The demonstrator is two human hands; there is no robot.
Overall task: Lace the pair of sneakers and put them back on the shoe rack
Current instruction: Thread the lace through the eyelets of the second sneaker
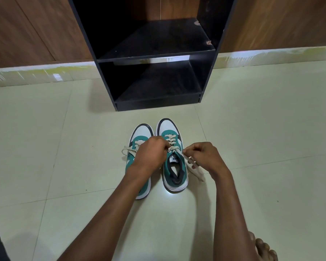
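Note:
Two green, white and black sneakers stand side by side on the floor, toes toward the rack. The right sneaker (174, 172) has cream lace (193, 166) threaded through several eyelets. My left hand (151, 153) pinches the lace at the upper left eyelet of that shoe and covers much of the left sneaker (142, 131). My right hand (203, 155) pinches the other lace end just right of the shoe; the loose end trails onto the tile. A loose lace end (126, 149) of the left sneaker lies to its left.
A black shoe rack (207, 76) with two open shelves stands just beyond the shoes against a wood-panelled wall. Pale floor tiles (64, 147) surround the shoes. My bare foot (263, 249) shows at the bottom right, and dark cloth at the bottom left corner.

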